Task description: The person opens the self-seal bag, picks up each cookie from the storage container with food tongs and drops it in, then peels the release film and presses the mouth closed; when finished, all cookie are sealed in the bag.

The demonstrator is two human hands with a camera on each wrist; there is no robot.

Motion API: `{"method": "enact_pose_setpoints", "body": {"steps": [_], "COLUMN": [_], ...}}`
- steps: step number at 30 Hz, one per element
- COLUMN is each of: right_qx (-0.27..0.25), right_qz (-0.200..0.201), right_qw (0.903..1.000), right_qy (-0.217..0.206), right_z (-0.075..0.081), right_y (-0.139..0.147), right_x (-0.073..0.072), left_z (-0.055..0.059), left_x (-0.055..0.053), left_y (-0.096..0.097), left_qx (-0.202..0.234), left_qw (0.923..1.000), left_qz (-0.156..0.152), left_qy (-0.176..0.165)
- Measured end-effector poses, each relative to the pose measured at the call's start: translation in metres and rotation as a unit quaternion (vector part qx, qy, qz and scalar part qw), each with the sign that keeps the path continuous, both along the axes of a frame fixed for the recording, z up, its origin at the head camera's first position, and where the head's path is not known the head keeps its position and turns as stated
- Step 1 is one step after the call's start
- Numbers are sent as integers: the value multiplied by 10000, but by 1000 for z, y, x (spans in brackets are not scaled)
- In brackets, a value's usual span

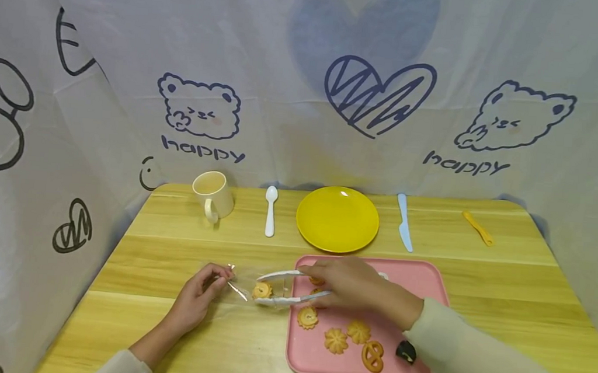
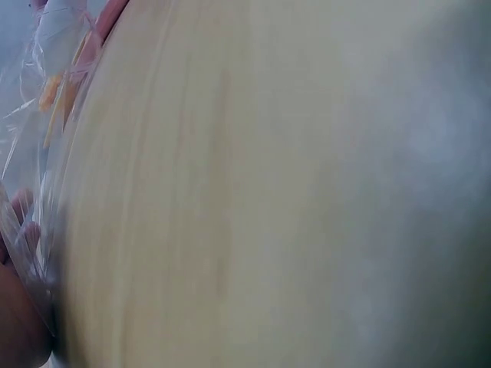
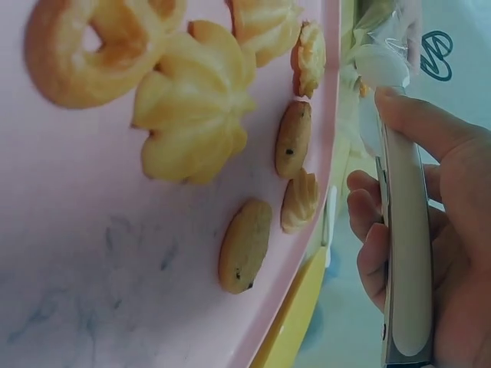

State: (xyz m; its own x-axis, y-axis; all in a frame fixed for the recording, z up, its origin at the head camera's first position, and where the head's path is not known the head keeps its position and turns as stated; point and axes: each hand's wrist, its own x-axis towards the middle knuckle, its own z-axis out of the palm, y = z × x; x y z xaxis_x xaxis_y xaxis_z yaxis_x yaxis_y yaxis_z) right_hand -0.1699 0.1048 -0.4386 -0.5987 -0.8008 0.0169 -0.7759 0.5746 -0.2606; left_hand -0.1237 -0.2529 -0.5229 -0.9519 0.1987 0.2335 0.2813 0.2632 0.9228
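Observation:
In the head view my right hand [image 1: 352,281] grips white tongs [image 1: 280,301] over the left part of a pink tray [image 1: 317,360]. The tongs' tips reach left into a clear plastic bag [image 1: 240,291], on either side of a round cookie [image 1: 262,290]. Whether they squeeze it cannot be told. My left hand [image 1: 200,291] pinches the bag's left end above the table. In the right wrist view, thumb and fingers wrap the tongs' white handle [image 3: 408,238]. The left wrist view catches part of the crinkled bag [image 2: 38,146] at its left edge.
On the tray lie flower-shaped cookies [image 1: 336,341], a pretzel-shaped cookie [image 1: 372,357] and an oval cookie [image 3: 245,245]. Behind stand a cream mug [image 1: 214,194], a white spoon [image 1: 271,210], a yellow plate [image 1: 337,219], a light-blue knife [image 1: 404,223] and an orange utensil [image 1: 477,228].

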Motion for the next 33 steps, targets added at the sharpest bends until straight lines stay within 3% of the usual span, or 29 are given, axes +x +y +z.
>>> {"method": "enact_pose_setpoints", "body": {"steps": [15,22,33], "right_qx": [103,16,-56], "right_qz": [-342,-85,-108], "right_qw": [9993,9999,9999], "right_qy": [52,107,-40], "right_z": [1,-7,-9], "right_y": [17,1,-29], "right_x": [-7,-5,1], "left_z": [1,2,1], "left_x": [1,1,1], "left_y": [-1,-1,0], "left_qx": [-178,-160,-103], "left_qw": [9998,9999,9999], "left_qz": [-9,-31,-33], "left_qy": [-109,-34,0]}}
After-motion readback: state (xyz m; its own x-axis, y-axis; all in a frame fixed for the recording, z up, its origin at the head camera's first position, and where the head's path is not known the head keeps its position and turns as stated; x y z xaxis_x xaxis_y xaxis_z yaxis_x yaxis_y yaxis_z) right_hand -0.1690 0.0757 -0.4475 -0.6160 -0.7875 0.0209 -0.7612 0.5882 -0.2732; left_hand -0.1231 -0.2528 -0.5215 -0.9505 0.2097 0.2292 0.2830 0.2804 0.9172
